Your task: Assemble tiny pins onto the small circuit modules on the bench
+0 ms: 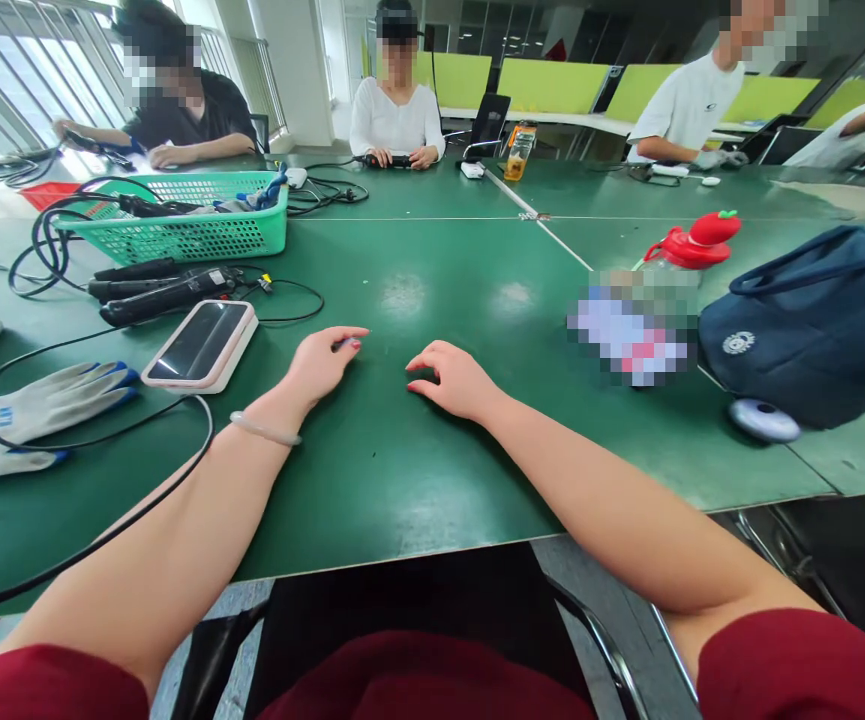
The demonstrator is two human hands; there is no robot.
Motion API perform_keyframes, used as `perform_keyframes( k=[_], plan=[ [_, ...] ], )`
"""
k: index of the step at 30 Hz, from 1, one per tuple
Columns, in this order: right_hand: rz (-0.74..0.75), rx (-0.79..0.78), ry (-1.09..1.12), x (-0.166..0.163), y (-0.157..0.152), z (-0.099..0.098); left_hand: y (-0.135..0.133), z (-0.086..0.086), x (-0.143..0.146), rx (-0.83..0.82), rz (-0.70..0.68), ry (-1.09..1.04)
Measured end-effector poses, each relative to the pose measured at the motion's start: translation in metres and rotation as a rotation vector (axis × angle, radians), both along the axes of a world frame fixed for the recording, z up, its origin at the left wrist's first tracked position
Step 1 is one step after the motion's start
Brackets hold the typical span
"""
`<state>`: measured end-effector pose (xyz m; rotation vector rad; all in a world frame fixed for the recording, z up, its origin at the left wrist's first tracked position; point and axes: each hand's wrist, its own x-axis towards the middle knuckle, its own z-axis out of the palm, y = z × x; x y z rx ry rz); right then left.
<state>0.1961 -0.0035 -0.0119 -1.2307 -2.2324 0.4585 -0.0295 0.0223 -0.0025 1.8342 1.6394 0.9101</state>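
The left hand [318, 366] and right hand [456, 380] are held apart above the green table [379, 470], both released and loosely curled. A pink-edged phone [201, 345] is placed near the left hand's outer side; a dark blue bag [814, 320] is seen well right of the right hand.

Lime partitions [552, 87], pale pillar [293, 75]

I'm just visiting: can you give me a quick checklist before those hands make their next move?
1. Left hand free: ok, nothing visible in it.
2. Right hand free: ok, likewise.
3. Black cable out of the way: not ok, it crosses in front of the left forearm.
4. Phone-like device lying flat: ok, on the table.
5. Device switched on: cannot tell, its screen looks dark.
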Motion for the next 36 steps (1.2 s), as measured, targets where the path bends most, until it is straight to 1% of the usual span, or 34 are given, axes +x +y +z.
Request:
perform_keyframes(
  k=[3,6,9,14,16,19,21,23,28,31,36],
  plan=[
    [-0.012,0.007,-0.024,-0.006,0.001,-0.004,-0.017,0.003,0.029,-0.013,-0.215,-0.256],
    [-0.033,0.008,-0.017,-0.008,0.003,-0.007,-0.027,0.007,0.041,-0.019,-0.256,-0.324],
    [-0.038,-0.006,-0.003,-0.006,0.005,-0.008,-0.026,0.004,0.036,-0.019,-0.228,-0.307],
    [-0.058,-0.05,-0.019,-0.007,0.005,-0.005,-0.019,-0.003,0.027,0.02,-0.171,-0.113],
    [-0.062,-0.051,-0.031,-0.009,0.004,-0.004,-0.02,-0.002,0.029,0.024,-0.191,-0.073],
    [-0.012,-0.023,-0.059,-0.01,0.005,-0.004,-0.023,0.0,0.034,0.024,-0.238,-0.06],
    [0.018,0.002,-0.064,-0.01,0.005,-0.004,-0.024,0.002,0.036,0.023,-0.237,-0.036],
    [0.016,0.015,-0.057,-0.01,0.005,-0.005,-0.024,0.002,0.037,0.03,-0.224,-0.014],
    [0.008,0.022,-0.038,-0.009,0.004,-0.004,-0.023,0.001,0.034,0.031,-0.193,-0.037],
    [-0.013,0.032,0.012,-0.007,0.003,-0.002,-0.022,-0.001,0.033,0.018,-0.175,-0.06],
    [-0.068,0.006,0.146,-0.003,0.005,-0.002,-0.02,-0.005,0.034,-0.015,-0.221,-0.158]
  ],
)
